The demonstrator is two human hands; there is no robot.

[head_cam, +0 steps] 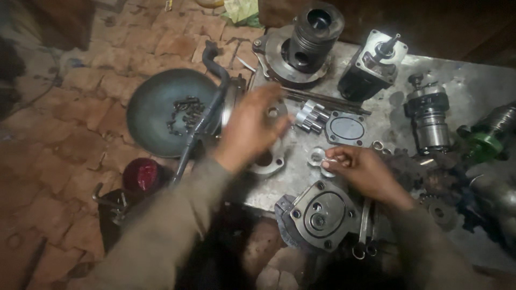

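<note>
The metal surface (473, 80) stood crowded over a brick floor (70, 156), and beside it a round dark pan (153, 107) held a scatter of small bolts (185, 113). On the surface sat a piston in its housing (306, 43), a black pump body with a shaft (373, 64), a cylindrical unit (428, 115), an oval cover plate (345, 129), a gear (312, 115) and, at the near edge, a round pump cover (322, 215). The left hand (250, 129) hovered blurred above a flanged housing (269, 161), fingers loosely spread, holding nothing that I could make out. The right hand (365, 169) pinched a small metal ring (321, 158) low over the surface, just below the cover plate. To my eye, the ring could slip from that fingertip grip and roll in among the loose parts or off onto the bricks; the light was dim, and it would be hard to find.
</note>
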